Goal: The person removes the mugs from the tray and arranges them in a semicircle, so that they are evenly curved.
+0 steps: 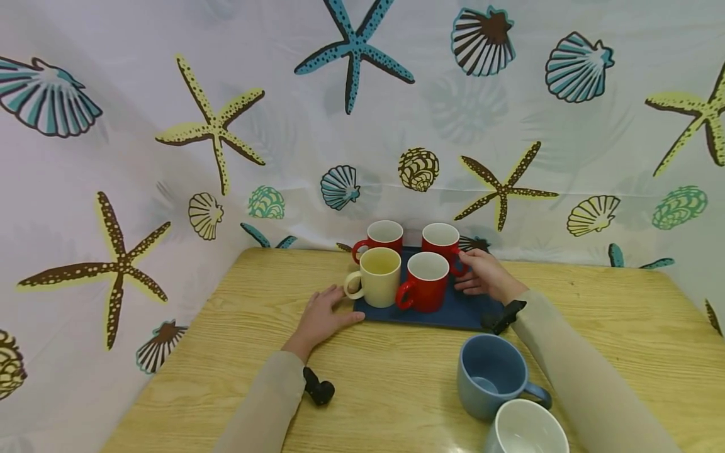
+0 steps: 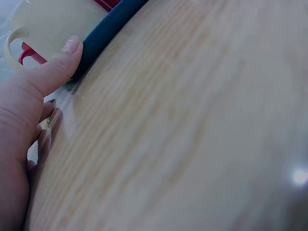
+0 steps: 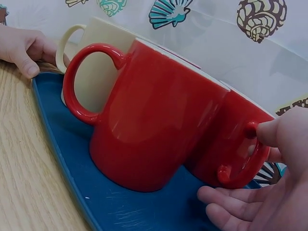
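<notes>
A dark blue tray [image 1: 476,308] bears a cream mug [image 1: 381,286], a front red mug [image 1: 430,297] and two more red mugs behind. My right hand [image 1: 487,275] pinches the handle of the back right red mug [image 3: 231,137] between thumb and index finger; its other fingers extend low beside the mug, over the tray. At the tray's front left corner, my left hand [image 1: 324,316] rests with relaxed fingers, the thumb [image 2: 65,57] against the tray's rim. The cream mug's handle points toward that hand. The back left red mug [image 1: 391,244] is partly hidden behind the cream one.
A blue-grey mug [image 1: 472,390] and a white mug [image 1: 529,428] stand on the wooden table [image 1: 385,384] at front right, beside my right forearm. A white curtain [image 1: 396,126] printed with starfish and shells hangs right behind the table.
</notes>
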A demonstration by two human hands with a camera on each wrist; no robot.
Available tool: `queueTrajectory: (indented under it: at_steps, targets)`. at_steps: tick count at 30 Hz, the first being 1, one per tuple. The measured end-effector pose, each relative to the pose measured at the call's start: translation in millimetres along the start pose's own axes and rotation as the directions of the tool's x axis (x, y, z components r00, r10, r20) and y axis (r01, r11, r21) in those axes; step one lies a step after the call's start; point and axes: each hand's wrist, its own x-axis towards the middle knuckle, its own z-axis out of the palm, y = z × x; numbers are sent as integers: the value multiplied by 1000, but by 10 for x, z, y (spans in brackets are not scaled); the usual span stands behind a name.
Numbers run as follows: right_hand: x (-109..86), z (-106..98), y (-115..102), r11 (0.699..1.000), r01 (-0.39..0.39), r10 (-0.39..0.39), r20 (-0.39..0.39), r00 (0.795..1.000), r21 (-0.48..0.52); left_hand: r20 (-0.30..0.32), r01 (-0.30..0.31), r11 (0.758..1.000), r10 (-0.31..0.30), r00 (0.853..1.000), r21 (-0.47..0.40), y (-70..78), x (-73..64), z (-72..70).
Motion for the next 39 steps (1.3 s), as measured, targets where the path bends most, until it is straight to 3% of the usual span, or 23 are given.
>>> queueTrajectory:
  at_steps: [26,39]
  targets:
    - [-215,-215,59,999,-36,38,-94,995,19,6,22,1000,-22,1000,1,26,-7,23]
    - [-375,-323,73,999,-4,8,-80,997,53,5,22,1000,-22,1000,11,8,14,1]
